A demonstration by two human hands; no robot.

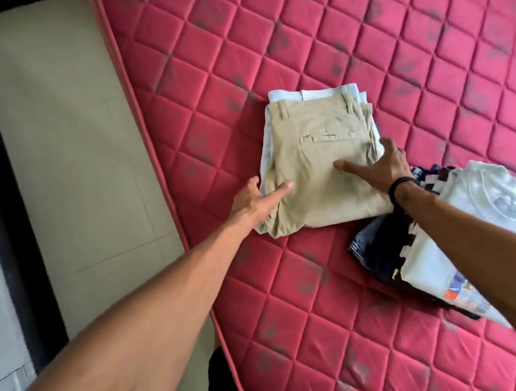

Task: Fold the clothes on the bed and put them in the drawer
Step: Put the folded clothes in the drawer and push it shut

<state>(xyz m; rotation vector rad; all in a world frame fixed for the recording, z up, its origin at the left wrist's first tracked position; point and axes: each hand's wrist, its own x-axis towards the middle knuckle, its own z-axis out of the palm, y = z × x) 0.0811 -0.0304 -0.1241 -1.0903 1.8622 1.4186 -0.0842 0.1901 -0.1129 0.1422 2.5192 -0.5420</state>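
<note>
A folded pair of beige trousers lies on the red quilted mattress, on top of a light blue garment whose edges show at the back and left. My left hand holds the stack's near left corner, thumb on top and fingers hidden under the edge. My right hand grips the near right side, thumb stretched flat across the cloth, fingers curled over the right edge.
A heap of other clothes lies to the right under my right forearm: a pale green T-shirt, denim and a dark patterned piece. The mattress edge runs down the left, with beige floor beyond it.
</note>
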